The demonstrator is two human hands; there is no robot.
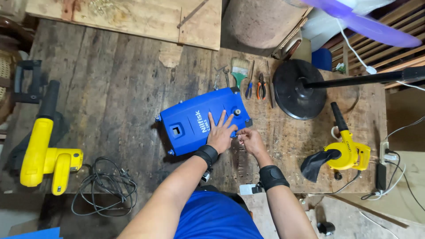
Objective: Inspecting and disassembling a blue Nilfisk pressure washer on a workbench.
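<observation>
A blue plastic machine housing (190, 119) lies flat on the worn wooden workbench (110, 97), with a small black square window and a grey knob on top. My left hand (220, 132) rests palm down, fingers spread, on the housing's near right part. My right hand (249, 138) is at the housing's near right corner, fingers pinched together on something small that I cannot make out. Both wrists wear black bands.
Hand tools lie behind the housing: a paintbrush (239, 71), pliers (261, 87), wrenches (221, 76). A black fan base (297, 88) stands to the right, a yellow blower (345, 150) beyond it. At left lie a yellow power tool (42, 150) and a coiled black cable (106, 188).
</observation>
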